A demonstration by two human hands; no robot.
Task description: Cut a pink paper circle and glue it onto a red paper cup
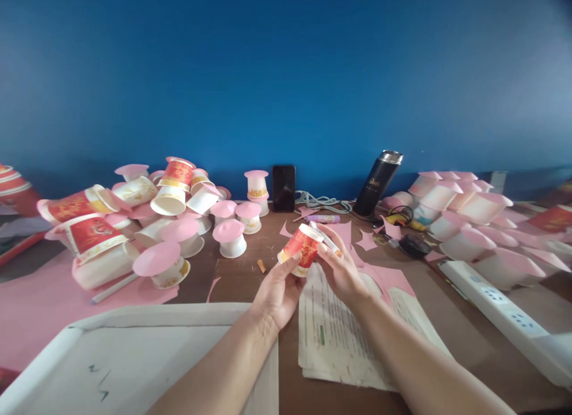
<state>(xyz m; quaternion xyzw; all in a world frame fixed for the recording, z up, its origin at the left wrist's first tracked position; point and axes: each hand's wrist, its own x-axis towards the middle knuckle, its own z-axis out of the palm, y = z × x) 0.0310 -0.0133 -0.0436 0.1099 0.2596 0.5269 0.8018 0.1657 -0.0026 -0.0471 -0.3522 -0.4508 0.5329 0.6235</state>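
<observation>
A red and gold paper cup (pixel 300 246) is tilted in my left hand (pixel 280 287), whose fingers and thumb wrap round its lower side. Close to the cup's upper right rim, my right hand (pixel 340 266) is closed on a small white stick-like object (pixel 328 239). Its fingertips are beside the cup; whether they touch it is hard to tell. Below both hands lie printed paper sheets (pixel 335 337), with pink paper scraps (pixel 393 278) partly over them.
Many cups with pink paper pieces stand and lie at the left (pixel 158 260) and right (pixel 473 218). Behind are a black phone (pixel 283 189) and a dark flask (pixel 378 183). A white box lid (pixel 147 367) lies front left, a power strip (pixel 500 311) right.
</observation>
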